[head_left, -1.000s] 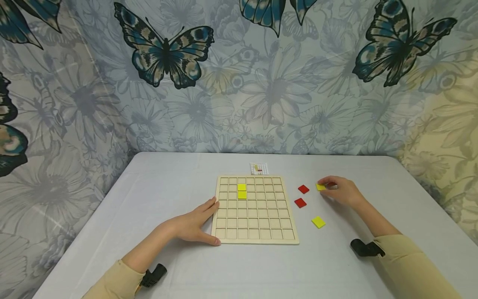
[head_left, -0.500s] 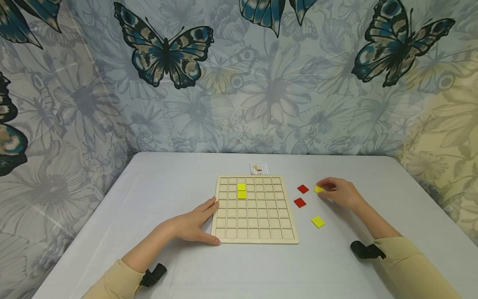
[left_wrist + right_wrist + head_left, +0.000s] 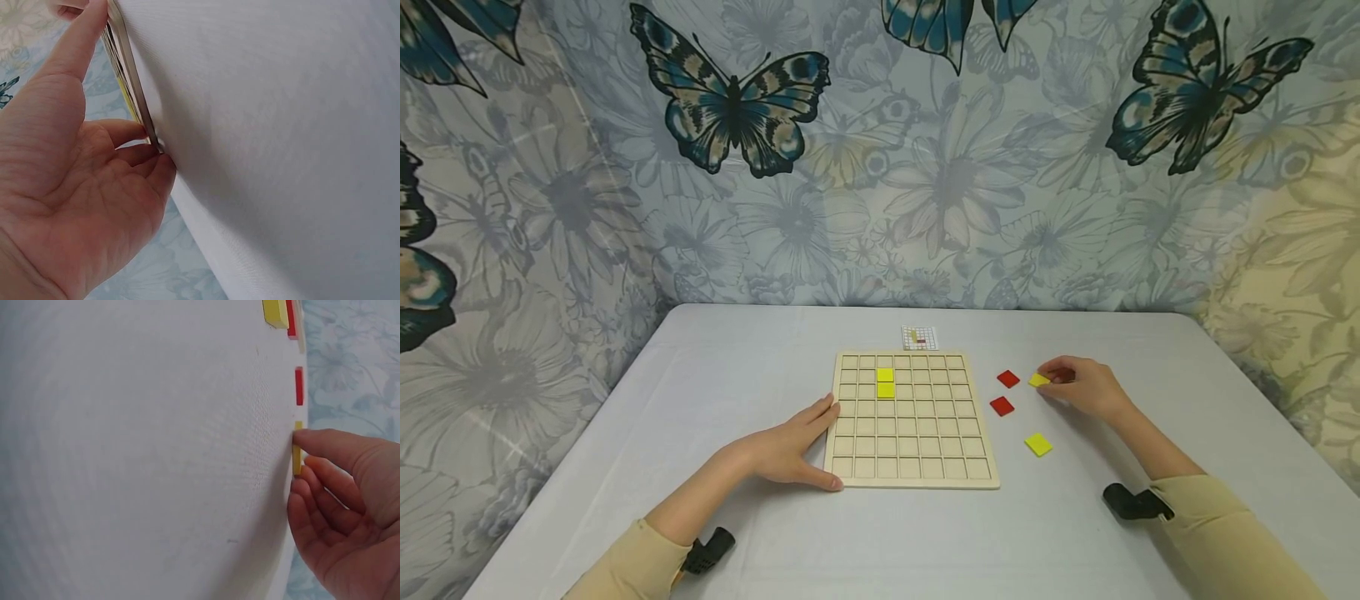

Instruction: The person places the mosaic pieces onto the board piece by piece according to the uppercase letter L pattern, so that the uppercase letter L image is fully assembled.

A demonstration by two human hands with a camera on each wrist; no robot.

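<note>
The left hand rests along the left side of a pale wooden grid board, fingers at its side edge and thumb at its near left corner. Two yellow square tiles lie in adjoining cells of one column near the far side. Right of the board, the right hand pinches a third yellow tile between thumb and fingers, low over the table. Two red tiles, a farther one and a nearer one, lie between board and hand. Another yellow tile lies nearer the body.
A small card printed with a coloured grid lies just beyond the board. The white-covered table backs onto a wall patterned with flowers and butterflies. Black wrist cameras sit below both hands, near the tan sleeves.
The pinched yellow tile has shifted slightly left and towards the body, with the fingers still on it. The left hand and the board stay in place.
</note>
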